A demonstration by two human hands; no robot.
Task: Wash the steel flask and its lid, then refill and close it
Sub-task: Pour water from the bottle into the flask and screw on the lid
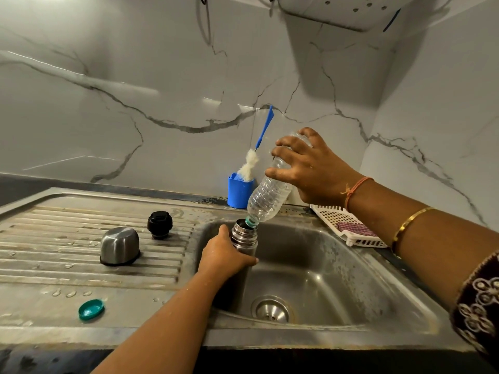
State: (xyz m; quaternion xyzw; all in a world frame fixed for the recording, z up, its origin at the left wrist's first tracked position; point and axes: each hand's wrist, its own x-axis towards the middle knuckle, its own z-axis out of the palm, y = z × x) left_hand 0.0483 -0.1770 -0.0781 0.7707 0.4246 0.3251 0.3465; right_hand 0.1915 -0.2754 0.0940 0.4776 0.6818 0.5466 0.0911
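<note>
1. gripping the steel flask point(245, 240) at mid-body, the left hand point(225, 256) holds it upright in the sink point(345, 268), fingers curled around it.
2. the right hand point(310, 168) wraps its fingers around a plastic bottle point(267, 198), tilted mouth-down into the flask's opening.
3. at 9 o'clock of the flask, the steel cup lid point(119, 245) and black stopper point(159, 224) sit on the drainboard point(48, 238); a teal cap point(91, 309) lies at 8 o'clock.

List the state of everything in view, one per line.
steel flask: open, upright in sink, held by left grip.
plastic bottle: uncapped, tipped mouth-down at flask mouth, held by right grip.
black stopper: off, on drainboard.
steel cup lid: off, dome up on drainboard.
teal cap: off, on drainboard.
brush: standing in blue holder.
</note>
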